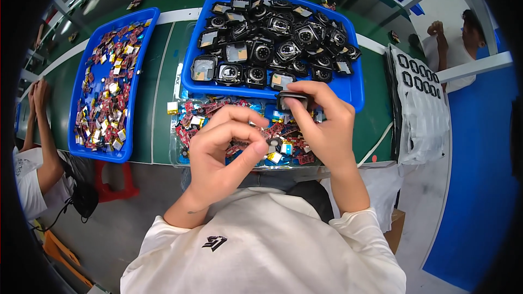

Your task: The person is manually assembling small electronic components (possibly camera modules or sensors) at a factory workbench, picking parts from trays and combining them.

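Observation:
My right hand (327, 122) grips a black smartwatch case (285, 96) between thumb and fingers, just over the near edge of a large blue tray (355, 93). That tray holds a heap of black smartwatch cases (261, 49), some with round sensor backs up, some showing pale insides. Lower and to the left, my left hand (220, 155) is closed in a pinch, thumb against curled fingers. A small grey round piece (274, 145) shows at its fingertips; whether it is held cannot be made out. Below both hands, a clear tray (175, 147) contains red circuit boards and silver-yellow battery cells.
Another blue tray (155, 19) with similar small parts stands at the left on the green table (163, 81). At the right lies a white sheet (422, 125) with black frames. A person's clasped hands (38, 95) are at far left; another person (463, 49) is at upper right.

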The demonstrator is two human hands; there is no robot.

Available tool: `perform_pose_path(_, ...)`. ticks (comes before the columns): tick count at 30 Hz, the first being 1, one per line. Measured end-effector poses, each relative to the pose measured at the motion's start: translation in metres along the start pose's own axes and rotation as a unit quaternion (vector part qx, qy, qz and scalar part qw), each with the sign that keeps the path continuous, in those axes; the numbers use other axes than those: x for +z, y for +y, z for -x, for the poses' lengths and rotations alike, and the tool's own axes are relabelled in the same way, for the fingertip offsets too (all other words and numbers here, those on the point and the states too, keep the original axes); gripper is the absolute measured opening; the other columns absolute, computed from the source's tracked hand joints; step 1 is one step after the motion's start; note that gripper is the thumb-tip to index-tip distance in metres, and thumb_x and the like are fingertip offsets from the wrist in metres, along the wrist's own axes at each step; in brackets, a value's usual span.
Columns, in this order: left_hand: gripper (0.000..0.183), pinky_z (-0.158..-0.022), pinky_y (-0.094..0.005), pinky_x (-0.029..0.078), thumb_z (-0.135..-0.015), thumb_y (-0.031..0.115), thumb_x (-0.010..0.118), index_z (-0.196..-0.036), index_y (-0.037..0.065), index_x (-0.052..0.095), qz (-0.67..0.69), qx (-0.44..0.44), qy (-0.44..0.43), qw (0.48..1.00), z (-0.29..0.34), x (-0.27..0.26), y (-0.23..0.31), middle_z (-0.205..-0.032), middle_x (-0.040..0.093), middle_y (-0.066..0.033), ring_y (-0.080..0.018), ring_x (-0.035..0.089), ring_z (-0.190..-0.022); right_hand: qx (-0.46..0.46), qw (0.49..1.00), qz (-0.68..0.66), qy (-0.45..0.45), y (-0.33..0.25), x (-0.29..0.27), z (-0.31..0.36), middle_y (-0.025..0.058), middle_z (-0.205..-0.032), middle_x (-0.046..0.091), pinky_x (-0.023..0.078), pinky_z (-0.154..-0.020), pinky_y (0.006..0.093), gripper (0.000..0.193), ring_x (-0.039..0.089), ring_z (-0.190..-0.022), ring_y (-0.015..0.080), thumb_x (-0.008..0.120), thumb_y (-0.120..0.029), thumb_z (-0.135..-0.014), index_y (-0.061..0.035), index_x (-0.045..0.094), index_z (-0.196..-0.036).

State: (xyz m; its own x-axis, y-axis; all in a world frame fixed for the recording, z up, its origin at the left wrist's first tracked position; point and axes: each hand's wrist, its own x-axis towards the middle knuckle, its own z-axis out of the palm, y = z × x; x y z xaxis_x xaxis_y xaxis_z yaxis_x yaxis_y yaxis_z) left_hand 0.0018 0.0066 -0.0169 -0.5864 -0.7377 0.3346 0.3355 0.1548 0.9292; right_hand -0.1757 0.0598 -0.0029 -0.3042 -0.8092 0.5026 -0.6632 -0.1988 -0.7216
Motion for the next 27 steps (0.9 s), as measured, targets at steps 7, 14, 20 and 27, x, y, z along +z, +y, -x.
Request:
perform_pose_path(7,0.005,-0.053,-0.0176,0.038,-0.077,0.003,0.07,-0.082,0.002,0.068,-0.089,-0.013,0.067,0.994,-0.004,0.015,-0.01,-0.107,0.061,-0.0081,-0.0049,0.053,-0.071,0.178,0.932,-0.306,-0.079,-0.018,-0.004,0.028,0.0118,-0.105,0.066,0.054,-0.074,0.0221,0.028,0.064,-0.091,0.0119,0.059,0.008,-0.084,0.0075,0.06,-0.112)
perform_pose_path(14,0.004,-0.048,-0.0201,0.034,-0.075,0.005,0.07,-0.079,0.004,0.069,-0.185,-0.032,0.03,0.982,-0.005,0.014,-0.004,-0.103,0.063,-0.008,-0.0057,0.049,-0.062,0.152,0.946,-0.26,-0.119,-0.009,-0.003,0.038,0.0139,-0.109,0.066,0.056,-0.071,0.0253,0.035,0.065,-0.09,0.0151,0.062,0.007,-0.081,0.002,0.062,-0.116)
perform_pose_path(20,0.004,-0.049,-0.0199,0.036,-0.075,0.003,0.069,-0.08,0.002,0.069,-0.186,-0.047,0.023,0.981,-0.005,0.015,-0.005,-0.099,0.064,-0.0079,-0.0051,0.051,-0.062,0.142,0.956,-0.21,-0.149,-0.015,-0.007,0.035,0.0146,-0.106,0.067,0.055,-0.068,0.0267,0.036,0.066,-0.084,0.0164,0.06,0.005,-0.081,0.0011,0.061,-0.117)
perform_pose_path(27,0.005,-0.052,-0.018,0.041,-0.076,0.001,0.069,-0.08,-0.002,0.068,-0.169,-0.068,0.062,0.981,-0.004,0.02,-0.007,-0.094,0.066,-0.007,-0.0042,0.055,-0.062,0.075,0.979,-0.147,-0.12,-0.015,-0.006,0.035,0.0156,-0.097,0.068,0.052,-0.066,0.0297,0.031,0.066,-0.074,0.0209,0.056,0.0,-0.085,0.0011,0.062,-0.116)
